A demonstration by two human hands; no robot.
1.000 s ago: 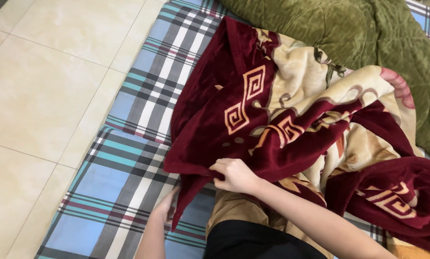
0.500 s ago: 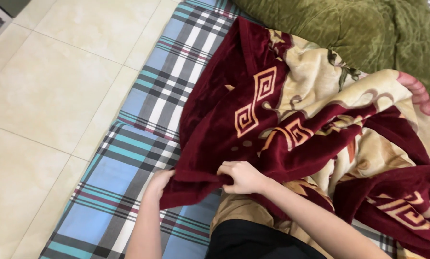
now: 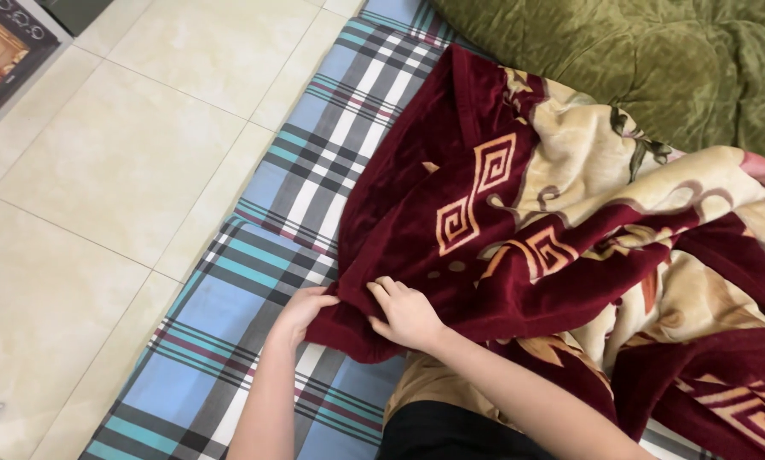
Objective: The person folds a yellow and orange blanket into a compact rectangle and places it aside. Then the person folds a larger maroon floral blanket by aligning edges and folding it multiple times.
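so both hands pinch one edge of a thick maroon and cream plush blanket with gold key patterns (image 3: 519, 238) on the plaid mat.

going left to right: pale glossy floor tiles (image 3: 101, 196), then a blue, teal and white plaid sheet (image 3: 229, 341) under everything. the left hand (image 3: 301, 313) has its fingers curled onto the blanket's lower hem, and the right hand (image 3: 408, 315) just beside it has its fingers clenched on the same fold. the blanket lies rumpled across the sheet and the person's lap; it looks soft, limp and fairly heavy, best gripped along the hem. an olive green quilted cover (image 3: 655, 68) sits top right. count: one blanket, one sheet, one green cover, two hands.
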